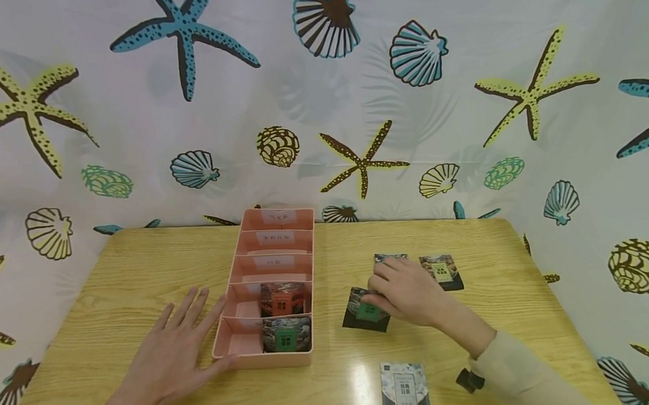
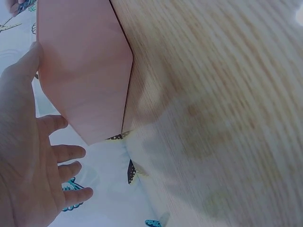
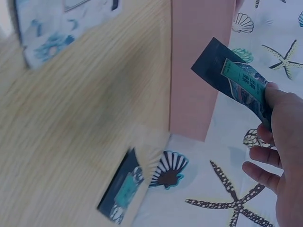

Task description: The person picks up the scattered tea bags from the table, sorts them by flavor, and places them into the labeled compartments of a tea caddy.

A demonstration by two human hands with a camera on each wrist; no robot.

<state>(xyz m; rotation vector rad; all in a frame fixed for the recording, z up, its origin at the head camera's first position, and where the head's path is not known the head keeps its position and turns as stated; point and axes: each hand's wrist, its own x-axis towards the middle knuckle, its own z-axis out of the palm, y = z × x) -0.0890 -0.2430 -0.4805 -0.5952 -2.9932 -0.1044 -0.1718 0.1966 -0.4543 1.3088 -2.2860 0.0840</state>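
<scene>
My right hand [image 1: 408, 290] pinches a dark tea sachet with a green label [image 1: 365, 320] between thumb and fingers, held at its edge. In the right wrist view the sachet [image 3: 236, 78] is raised and tilted, overlapping the side of the pink divided box [image 3: 194, 71]. My left hand [image 1: 173, 354], fingers spread, lies along the left side of this box, with its thumb at the near corner. In the box's two nearest compartments stand a red-labelled sachet [image 1: 282, 304] and a green-labelled one [image 1: 287, 338]. The farther compartments carry white paper labels.
Right of the box lie a yellow-labelled sachet [image 1: 442, 273], a teal sachet [image 3: 124, 189] partly hidden behind my right hand in the head view, and a white sachet [image 1: 405, 394] near the front. A small black object [image 1: 468, 379] is beside my right sleeve. A patterned cloth hangs behind the table.
</scene>
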